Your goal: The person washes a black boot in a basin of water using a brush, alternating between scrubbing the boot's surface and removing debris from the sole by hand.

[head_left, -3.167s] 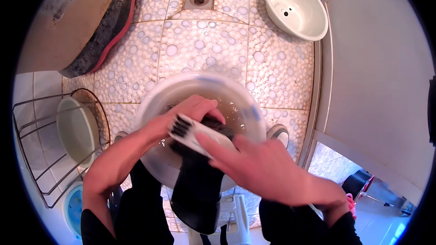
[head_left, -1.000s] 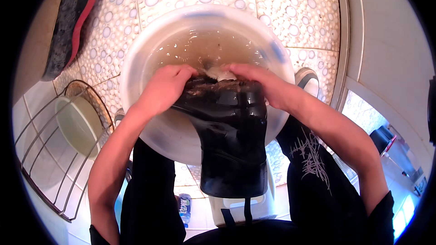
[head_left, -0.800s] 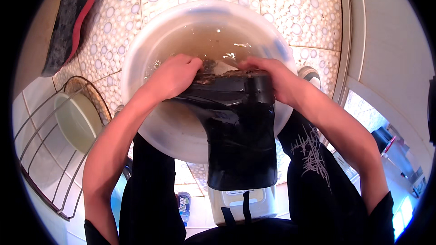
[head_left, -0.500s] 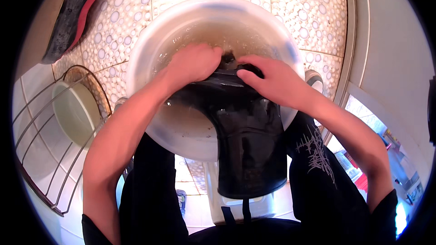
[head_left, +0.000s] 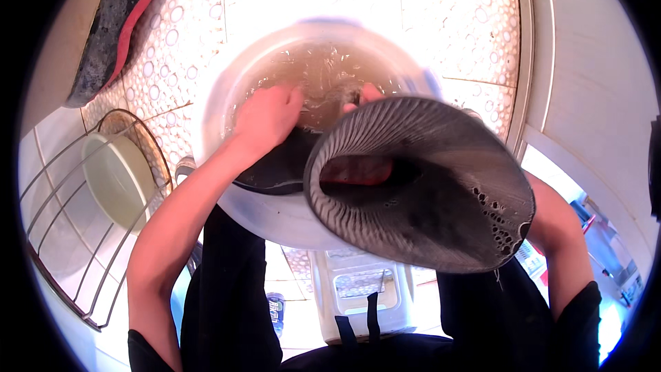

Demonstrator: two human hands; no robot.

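A black rubber boot [head_left: 420,234] lies across the near side of a white basin [head_left: 268,224] of murky brown water [head_left: 323,62]. Its wide opening faces up toward me, showing a ridged grey inside with soap bubbles and a reddish patch deep within. Over the boot's foot part, at the water, my left hand [head_left: 267,118] is closed, its fingertips hidden. Only some fingers of my right hand [head_left: 366,95] show past the boot's shaft. They are bent around something wet and dark at the water that I cannot make out.
Below the basin stands a white plastic stool [head_left: 327,303] between my legs. A wire rack [head_left: 51,262] with a pale green basin [head_left: 117,182] is at the left. A dark slab with a red edge [head_left: 127,41] juts in at the upper left. Patterned tiles [head_left: 165,69] cover the floor.
The boot has been turned so its opening swings up to the right and faces me. Its shaft now covers most of my right hand. My left hand has shifted slightly left and nearer.
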